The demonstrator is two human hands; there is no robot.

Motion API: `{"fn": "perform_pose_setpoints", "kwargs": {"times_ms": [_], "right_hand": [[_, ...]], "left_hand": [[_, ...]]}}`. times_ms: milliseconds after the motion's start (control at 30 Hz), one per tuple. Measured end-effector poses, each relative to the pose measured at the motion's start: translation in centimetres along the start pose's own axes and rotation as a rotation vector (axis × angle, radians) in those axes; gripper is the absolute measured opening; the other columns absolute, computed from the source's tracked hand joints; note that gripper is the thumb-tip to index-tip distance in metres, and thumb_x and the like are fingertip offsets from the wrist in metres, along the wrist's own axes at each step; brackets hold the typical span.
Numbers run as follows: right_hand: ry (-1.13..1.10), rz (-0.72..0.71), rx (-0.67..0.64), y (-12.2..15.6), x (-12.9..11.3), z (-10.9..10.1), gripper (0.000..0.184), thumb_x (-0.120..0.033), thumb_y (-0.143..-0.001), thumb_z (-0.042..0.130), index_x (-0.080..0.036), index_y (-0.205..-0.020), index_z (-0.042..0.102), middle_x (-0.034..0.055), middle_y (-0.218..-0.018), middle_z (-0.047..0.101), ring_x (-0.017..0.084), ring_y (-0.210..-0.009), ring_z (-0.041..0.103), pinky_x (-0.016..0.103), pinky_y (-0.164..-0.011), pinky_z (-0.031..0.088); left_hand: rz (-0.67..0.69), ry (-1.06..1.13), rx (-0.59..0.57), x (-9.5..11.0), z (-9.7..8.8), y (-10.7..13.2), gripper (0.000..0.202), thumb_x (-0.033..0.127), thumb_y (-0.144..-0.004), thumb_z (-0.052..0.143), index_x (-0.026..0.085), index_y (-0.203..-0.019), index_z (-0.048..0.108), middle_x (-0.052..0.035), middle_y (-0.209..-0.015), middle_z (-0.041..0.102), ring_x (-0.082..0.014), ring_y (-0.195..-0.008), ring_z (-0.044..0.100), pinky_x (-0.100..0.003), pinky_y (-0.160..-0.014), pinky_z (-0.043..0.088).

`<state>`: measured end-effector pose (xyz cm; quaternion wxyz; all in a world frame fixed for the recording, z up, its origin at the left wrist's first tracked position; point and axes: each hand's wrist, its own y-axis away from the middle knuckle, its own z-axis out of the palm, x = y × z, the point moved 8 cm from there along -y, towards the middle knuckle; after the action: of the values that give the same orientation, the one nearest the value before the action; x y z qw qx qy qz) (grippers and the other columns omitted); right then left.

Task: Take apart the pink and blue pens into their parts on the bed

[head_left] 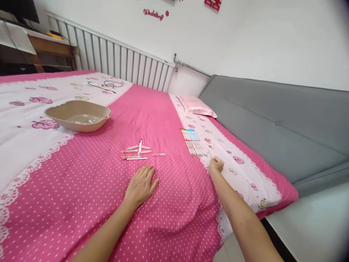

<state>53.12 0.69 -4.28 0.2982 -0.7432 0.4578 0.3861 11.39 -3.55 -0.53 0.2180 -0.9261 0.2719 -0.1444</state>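
The left hand (140, 183) lies palm down, fingers extended and thumb spread, on a deep-pink, white-dotted cloth bedspread (174, 218); it has hold of nothing. The right hand (216, 165) is curled closed around the lower end of a slim white-and-pink pen (212, 146), which points up and away from the fist.

Just beyond the left hand's fingertips, well left of the right-hand grip, are some loose slim pink, white and dark-tipped pens (136, 152), several crossing one another. Near the grip, on its left, lies a side-by-side row of pale white-and-pink pens (195, 149); just past it is a row of orange and light-blue pens (190, 134).

Farther off, far left of the grip, sits a shallow beige plastic basin (77, 125). Beyond the grip lies a shiny light-pink pillow (197, 106) beside a grey padded headboard (272, 116). A white slatted radiator (114, 60) stands farthest back.
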Motion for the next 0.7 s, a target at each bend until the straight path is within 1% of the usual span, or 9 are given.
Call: {"fn": "perform_pose_setpoints", "kwargs": {"times_ms": [167,300,533,700], "right_hand": [[0.069,0.028,-0.049,-0.7,0.5,0.9,0.028,-0.032,-0.087,0.049,-0.019,-0.112,0.054,0.0076,-0.116,0.054,0.018,-0.097,0.056,0.038,-0.082,0.048],[0.122,0.036,-0.077,-0.9,0.3,1.3,0.029,-0.032,-0.087,0.050,-0.019,-0.112,0.054,0.0079,-0.116,0.054,0.018,-0.097,0.056,0.038,-0.081,0.048],[0.219,-0.009,-0.124,-0.8,-0.6,1.7,0.029,-0.032,-0.087,0.050,-0.019,-0.113,0.054,0.0081,-0.117,0.054,0.018,-0.097,0.056,0.038,-0.081,0.048],[0.263,-0.052,-0.147,-1.0,-1.0,2.1,0.029,-0.032,-0.087,0.049,-0.018,-0.113,0.054,0.0082,-0.116,0.054,0.018,-0.097,0.056,0.039,-0.082,0.048]], "left_hand": [[-0.001,0.017,0.000,0.0,-0.1,0.0,0.048,0.043,-0.088,0.036,0.010,-0.120,0.051,-0.0134,-0.120,0.056,-0.0267,-0.113,0.048,-0.043,-0.100,0.034],[-0.008,0.032,-0.003,0.0,-0.1,0.0,0.048,0.042,-0.088,0.037,0.010,-0.119,0.052,-0.0137,-0.120,0.057,-0.0272,-0.113,0.048,-0.044,-0.100,0.034],[-0.008,0.020,-0.005,0.1,-0.2,-0.1,0.046,0.042,-0.088,0.037,0.012,-0.119,0.053,-0.0123,-0.120,0.057,-0.0266,-0.112,0.049,-0.044,-0.099,0.035],[-0.010,0.004,-0.025,0.1,-0.1,-0.2,0.047,0.042,-0.088,0.037,0.010,-0.120,0.052,-0.0128,-0.121,0.056,-0.0266,-0.114,0.047,-0.043,-0.100,0.034]]}}
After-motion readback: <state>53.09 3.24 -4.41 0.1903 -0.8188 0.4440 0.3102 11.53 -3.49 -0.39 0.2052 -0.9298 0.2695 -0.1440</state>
